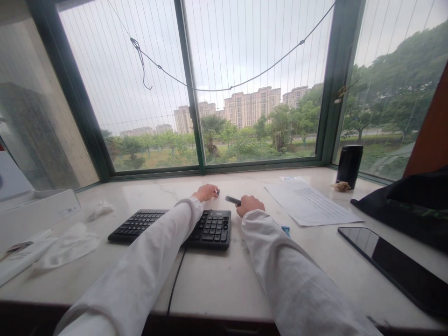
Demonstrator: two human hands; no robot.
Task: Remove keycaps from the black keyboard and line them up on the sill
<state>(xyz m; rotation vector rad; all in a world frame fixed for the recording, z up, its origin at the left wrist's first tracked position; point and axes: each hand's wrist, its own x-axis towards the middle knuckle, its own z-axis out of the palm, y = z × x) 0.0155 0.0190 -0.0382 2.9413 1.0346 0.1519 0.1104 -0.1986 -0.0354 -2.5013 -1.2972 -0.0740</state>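
Observation:
My left hand (206,192) reaches past the keyboard's back edge, its fingers pinched on a small dark piece (218,192) too small to name. To its right, my right hand (250,206) is closed around a slim dark tool (232,200) whose tip points left toward that piece; its kind does not show clearly. A gap separates the tool's tip from my left fingers. Under my left forearm lies a black keyboard (212,229), its middle partly hidden by the sleeve. The number pad at its right end is visible.
Printed paper (311,203), a small blue item (286,230), a black phone or tablet (392,266), a black cylinder (350,165) and dark cloth (413,205) are on the right. Crumpled white plastic (72,247) and a white box (38,210) lie left. A cable (177,280) crosses the front edge.

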